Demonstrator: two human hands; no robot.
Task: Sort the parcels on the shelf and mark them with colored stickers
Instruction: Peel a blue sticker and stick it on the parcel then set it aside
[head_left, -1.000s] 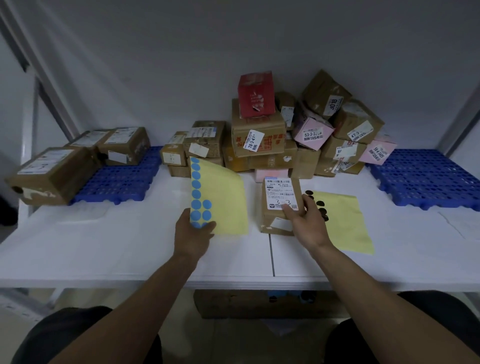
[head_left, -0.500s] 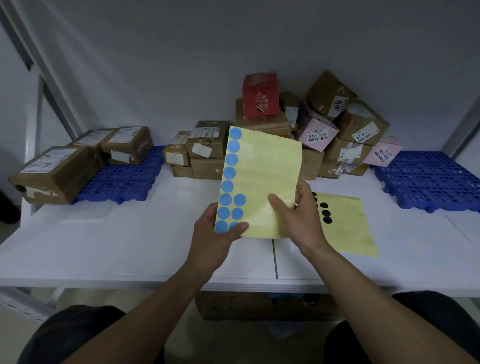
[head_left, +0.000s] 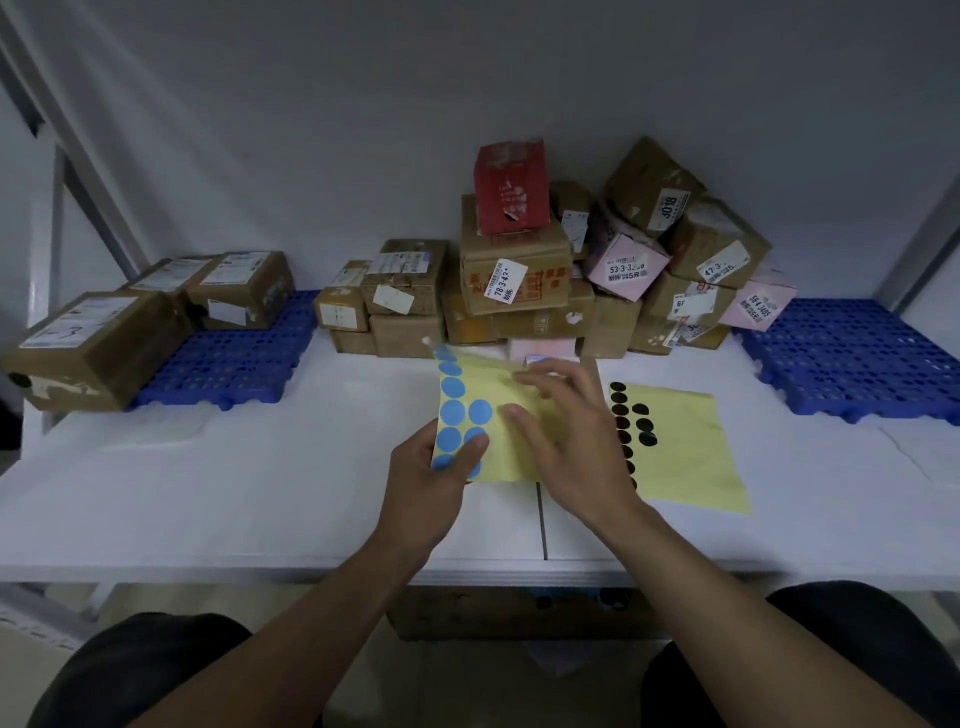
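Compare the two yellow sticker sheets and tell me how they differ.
The blue-dot sheet carries blue round stickers; the black-dot sheet carries black ones. The left hand pinches the blue-dot sheet at its lower corner, held up and curling, while the black-dot sheet lies flat on the shelf, gripped by no hand. The right hand spreads over the blue-dot sheet only. Both have pale yellow backing, with stickers left only along the left edge.

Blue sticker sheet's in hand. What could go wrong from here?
1. The left hand pinches the blue sticker sheet at one corner, thumb over dots; the sheet, curled at the top, may crease or a dot may lift.
2. The right hand is blurred over it, so a peel could miss.
3. The red box tops an uneven parcel pile; a nudge could topple it.
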